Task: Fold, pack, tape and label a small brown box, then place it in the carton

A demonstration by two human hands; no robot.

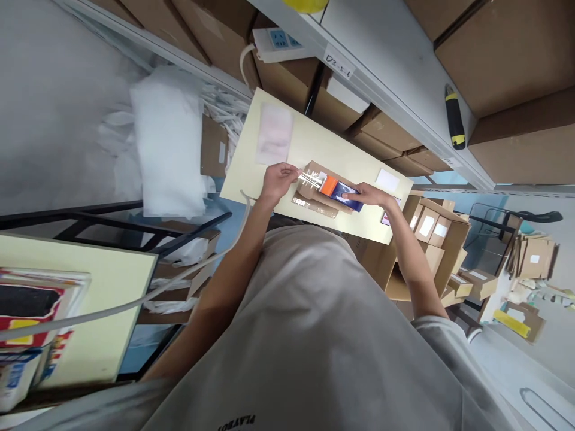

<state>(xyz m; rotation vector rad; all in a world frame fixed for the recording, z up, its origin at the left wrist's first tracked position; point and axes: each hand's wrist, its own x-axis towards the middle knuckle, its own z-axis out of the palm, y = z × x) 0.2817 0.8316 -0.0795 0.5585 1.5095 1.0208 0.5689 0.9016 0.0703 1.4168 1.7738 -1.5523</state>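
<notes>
A pale grey wall (67,108) is filling the upper left. A grey metal shelf (377,36) is running slantwise past a cream tabletop (309,140) — cardboard boxes (512,54) are sitting on the shelf. A second cream tabletop (114,287) is jutting in at lower left, black metal bars (72,215) are stretching alongside, and blue floor (141,344) is showing beyond — soft, even light is reaching both tabletops.

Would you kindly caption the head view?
Right hand holding a blue-and-orange package, left hand by shiny plastic.
</notes>
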